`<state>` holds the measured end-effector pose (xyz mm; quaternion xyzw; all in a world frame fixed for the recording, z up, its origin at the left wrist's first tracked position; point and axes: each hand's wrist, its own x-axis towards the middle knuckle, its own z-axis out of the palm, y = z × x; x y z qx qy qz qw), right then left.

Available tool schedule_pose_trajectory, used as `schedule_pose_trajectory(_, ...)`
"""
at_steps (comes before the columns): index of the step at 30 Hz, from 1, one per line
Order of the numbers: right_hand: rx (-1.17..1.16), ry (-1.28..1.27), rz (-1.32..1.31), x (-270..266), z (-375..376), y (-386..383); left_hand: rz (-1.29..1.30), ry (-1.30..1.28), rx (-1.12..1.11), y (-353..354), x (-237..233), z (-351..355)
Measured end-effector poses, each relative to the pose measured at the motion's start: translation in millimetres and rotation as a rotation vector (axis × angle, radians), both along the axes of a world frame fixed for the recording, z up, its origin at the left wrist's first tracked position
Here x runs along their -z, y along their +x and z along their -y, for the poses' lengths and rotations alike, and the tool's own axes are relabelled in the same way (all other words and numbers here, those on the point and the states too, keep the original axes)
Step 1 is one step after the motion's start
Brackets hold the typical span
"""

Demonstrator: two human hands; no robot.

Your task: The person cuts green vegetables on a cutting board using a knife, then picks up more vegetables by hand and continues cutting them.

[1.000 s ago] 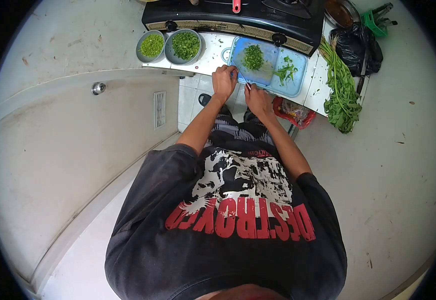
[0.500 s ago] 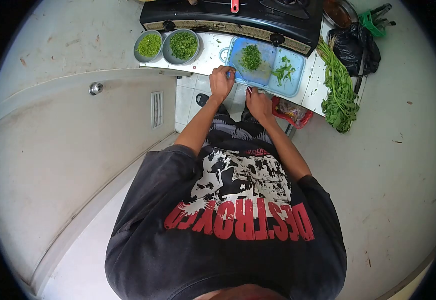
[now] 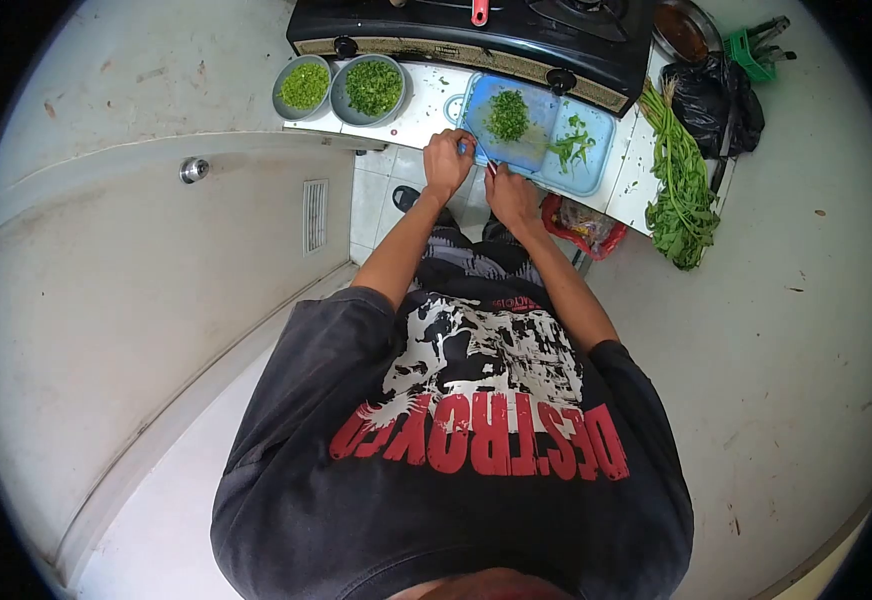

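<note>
My right hand (image 3: 512, 197) is closed on the handle of a knife (image 3: 486, 157), whose thin blade points up and left toward my other hand. My left hand (image 3: 447, 163) is closed at the near left corner of a blue cutting board (image 3: 531, 148); what its fingers pinch is too small to make out. A heap of chopped greens (image 3: 507, 116) lies on the left part of the board, and loose leaves (image 3: 573, 146) lie on the right part.
Two grey bowls, one with light green pieces (image 3: 303, 87) and one with darker greens (image 3: 374, 88), stand left. A black stove (image 3: 476, 35) is behind the board. Leafy stalks (image 3: 681, 190), a black bag (image 3: 713, 100) and a green basket (image 3: 746, 57) are right. A red bag (image 3: 586, 228) sits below.
The view has shifted slightly. My right hand and the knife have moved a little up and left, toward my left hand. The heap and the leaves look the same.
</note>
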<state>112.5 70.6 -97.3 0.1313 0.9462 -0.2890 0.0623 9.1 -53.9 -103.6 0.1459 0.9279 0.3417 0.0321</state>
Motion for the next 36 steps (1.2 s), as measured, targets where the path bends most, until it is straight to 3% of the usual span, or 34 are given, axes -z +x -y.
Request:
schedule_pose_trajectory(5, -0.031, 0.035, -0.021, 1, -5, 16, 0.053, 0.065, -0.031, -2, -3, -1)
schedule_pose_trajectory(14, 0.046, -0.009, 0.040, -9, -1, 23, -0.262, -0.218, 0.235, 3, -10, 7)
schedule_pose_trajectory(17, 0.045, -0.024, 0.070, -12, 3, 17, -0.244, -0.242, 0.265, 3, -8, 10)
schedule_pose_trajectory(36, 0.059, 0.005, 0.043, -6, -5, 28, 0.061, -0.002, -0.036, -5, 3, 4)
